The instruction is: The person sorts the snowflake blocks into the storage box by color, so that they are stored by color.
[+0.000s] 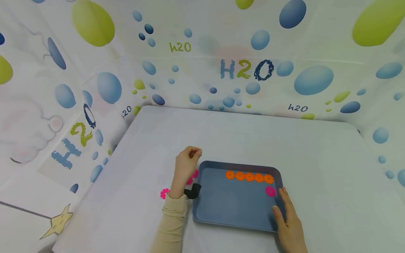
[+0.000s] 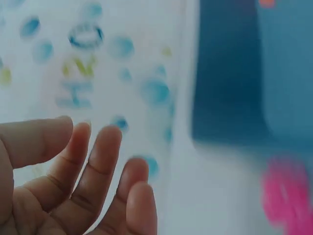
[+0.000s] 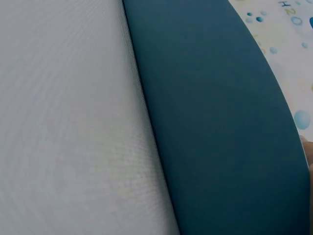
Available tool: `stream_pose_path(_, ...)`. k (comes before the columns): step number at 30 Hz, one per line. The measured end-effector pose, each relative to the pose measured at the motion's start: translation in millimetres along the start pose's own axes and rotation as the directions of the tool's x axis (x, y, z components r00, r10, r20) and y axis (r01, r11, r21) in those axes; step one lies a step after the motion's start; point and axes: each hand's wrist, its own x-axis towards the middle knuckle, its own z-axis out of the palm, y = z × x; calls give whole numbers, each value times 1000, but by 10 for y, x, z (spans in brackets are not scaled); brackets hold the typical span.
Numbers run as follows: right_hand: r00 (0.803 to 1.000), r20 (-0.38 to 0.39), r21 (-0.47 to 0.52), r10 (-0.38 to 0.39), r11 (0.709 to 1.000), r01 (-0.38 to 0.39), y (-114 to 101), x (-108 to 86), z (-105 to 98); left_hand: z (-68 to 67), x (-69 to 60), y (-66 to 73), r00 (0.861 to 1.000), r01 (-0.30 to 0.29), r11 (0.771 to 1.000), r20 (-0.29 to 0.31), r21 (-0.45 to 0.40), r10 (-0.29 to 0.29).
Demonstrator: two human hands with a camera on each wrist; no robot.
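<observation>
A grey-blue tray (image 1: 234, 207) lies on the white table. Inside it, several orange flower-shaped pieces (image 1: 249, 176) form a row along the far side, with one pink flower-shaped piece (image 1: 270, 191) below the row's right end. My left hand (image 1: 186, 165) is raised near the tray's far left corner, its fingers loosely bent; the left wrist view shows nothing between thumb and fingers (image 2: 105, 152). My right hand (image 1: 289, 225) rests at the tray's right rim, thumb over the inner side. In the right wrist view the tray's outer wall (image 3: 215, 117) hides most of that hand.
Left of the tray lie more pink flower-shaped pieces (image 1: 165, 193), some partly hidden by my left wrist. A black wrist strap piece (image 1: 193, 191) juts over the tray's left rim. Printed cloth walls (image 1: 205, 80) stand behind and beside the table.
</observation>
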Motion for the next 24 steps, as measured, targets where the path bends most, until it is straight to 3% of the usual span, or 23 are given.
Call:
stream_pose_path(5, 1000, 4, 5, -6, 1000, 6, 24, 7, -3, -100, 11, -326, 985, 126, 991, -124, 52, -119)
stream_pose_path(9, 1000, 13, 16, -8, 1000, 8, 28, 13, -7, -83, -9, -487, 973, 174, 982, -166, 69, -161)
stream_pose_path(17, 1000, 4, 36, -14, 999, 14, 40, 0, 12, -82, 10, -630, 975, 141, 981, -189, 136, -114)
stream_pose_path(24, 1000, -11, 29, -15, 999, 15, 38, -8, 10, -104, -5, -656, 978, 148, 979, -171, 140, -123)
